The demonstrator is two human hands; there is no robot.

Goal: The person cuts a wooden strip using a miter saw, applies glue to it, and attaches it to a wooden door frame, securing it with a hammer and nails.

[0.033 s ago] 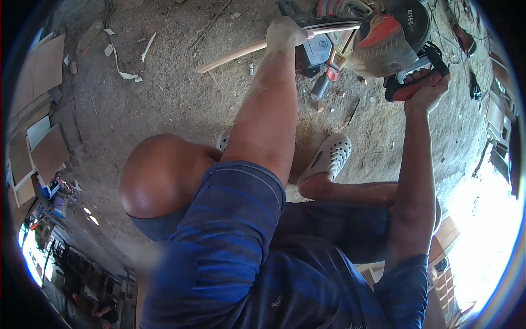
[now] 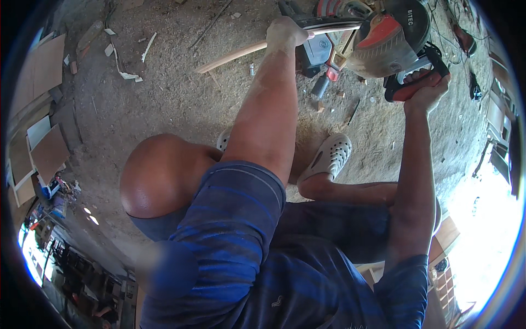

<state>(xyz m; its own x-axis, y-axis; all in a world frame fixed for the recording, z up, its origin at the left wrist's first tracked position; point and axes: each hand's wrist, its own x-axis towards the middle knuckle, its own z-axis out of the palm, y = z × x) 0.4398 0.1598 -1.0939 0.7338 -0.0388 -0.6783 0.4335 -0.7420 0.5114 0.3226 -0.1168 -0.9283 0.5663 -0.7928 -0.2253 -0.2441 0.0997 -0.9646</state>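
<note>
Squatting on the sawdust floor [image 2: 164, 104], you have the mitre saw [image 2: 383, 44] ahead of you, its guard and blade low over the wooden strip [image 2: 230, 56]. Your right hand [image 2: 424, 90] is clenched round the saw's red-and-black handle [image 2: 413, 79]; your left hand [image 2: 286, 33], fingers curled tight, pins the strip just beside the blade. That closeness is the main risk, I'd judge: the long unsupported end could kick. Your white clog [image 2: 326, 159] sits near loose offcuts [image 2: 323, 104], a slipping hazard.
</note>
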